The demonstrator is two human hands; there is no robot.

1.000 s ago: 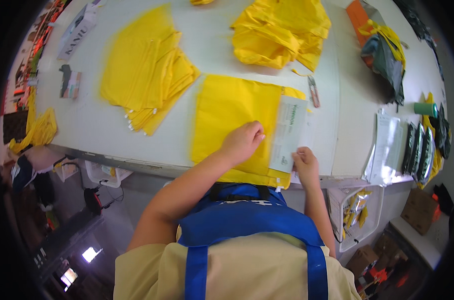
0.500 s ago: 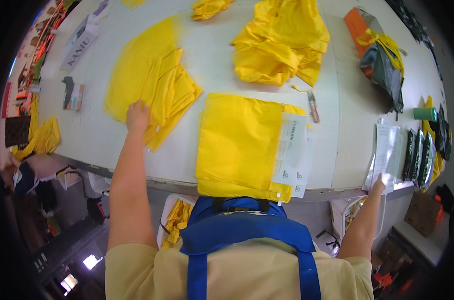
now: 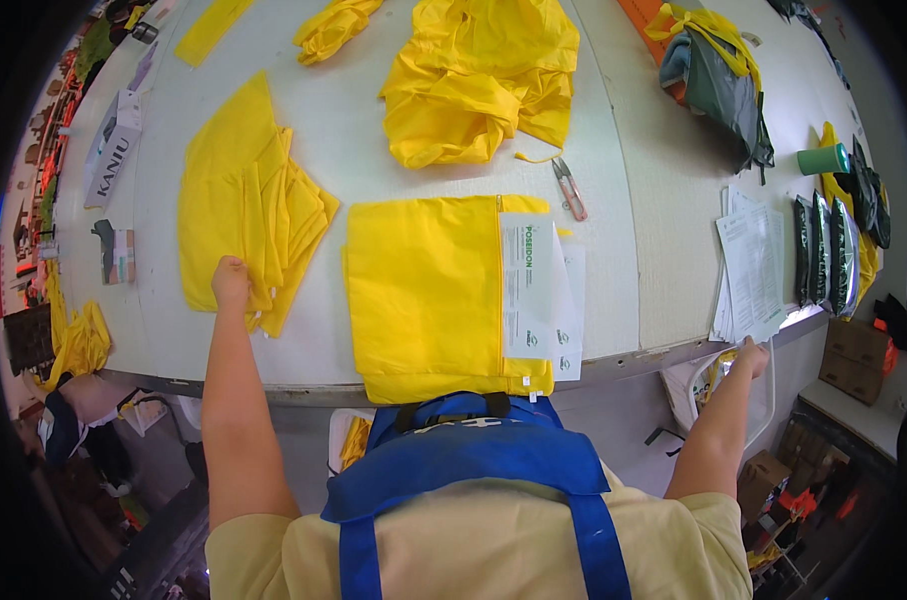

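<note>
Folded yellow fabric pieces (image 3: 259,220) lie in a fanned pile on the left of the table. My left hand (image 3: 231,283) is closed on the near edge of this pile; its fingertips are partly hidden. Far to the right, my right hand (image 3: 752,357) pinches the near corner of a printed paper sheet (image 3: 754,265), which lies over other sheets and reaches past the table edge. Between my hands sits a flat stack of yellow zippered fabric pouches (image 3: 424,290), with white printed sheets (image 3: 529,290) along its right side.
Crumpled yellow fabric (image 3: 479,90) lies beyond the pouches, with thread snips (image 3: 570,190) beside it. Dark packets (image 3: 820,250), a green cylinder (image 3: 824,160) and a grey bag (image 3: 719,100) are on the right. A white box (image 3: 114,150) stands far left. The table edge (image 3: 624,357) runs before me.
The view has turned, so most things sit farther left. My right hand has drawn the paper sheet toward me, and the sheets spread wider. My left hand stays at the fabric pile.
</note>
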